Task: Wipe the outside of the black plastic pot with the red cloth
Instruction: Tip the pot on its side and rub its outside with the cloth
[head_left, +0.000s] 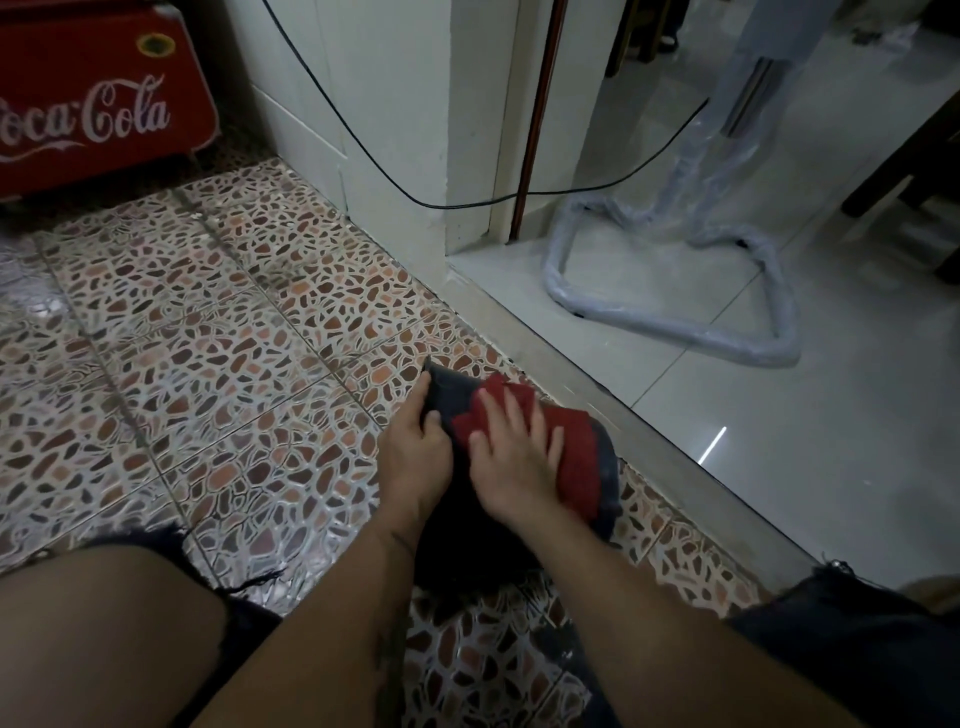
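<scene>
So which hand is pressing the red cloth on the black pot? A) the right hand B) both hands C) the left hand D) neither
A: the right hand lies flat on the red cloth, while the left hand grips the black pot at its end.

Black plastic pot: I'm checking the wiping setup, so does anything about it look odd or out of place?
The black plastic pot lies on its side on the patterned floor tiles, not upright; otherwise nothing stands out.
</scene>
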